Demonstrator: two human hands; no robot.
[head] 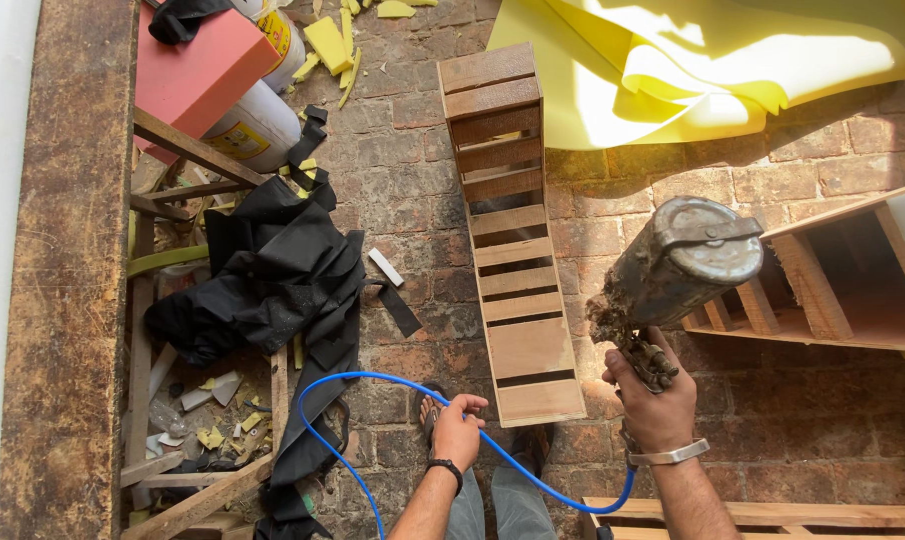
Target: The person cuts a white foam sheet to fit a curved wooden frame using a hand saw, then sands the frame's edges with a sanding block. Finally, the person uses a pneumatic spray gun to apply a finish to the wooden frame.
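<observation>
My right hand (655, 398) grips the handle of a grimy metal spray gun (673, 268) with a round cup on top, held above the brick floor to the right of a long slatted wooden frame (508, 235). A thin blue air hose (373, 385) runs from below the gun in a loop across the floor. My left hand (459, 430) is closed around this hose near the frame's near end. A dark band sits on my left wrist, a metal bracelet on my right. My sandalled feet show below the hands.
Black cloth (273, 280) lies heaped left of the frame over a wooden structure with scraps. A red foam block (201, 70) and white cans (258, 125) sit at top left, yellow foam sheet (693, 60) at top right, another wooden frame (843, 280) at right.
</observation>
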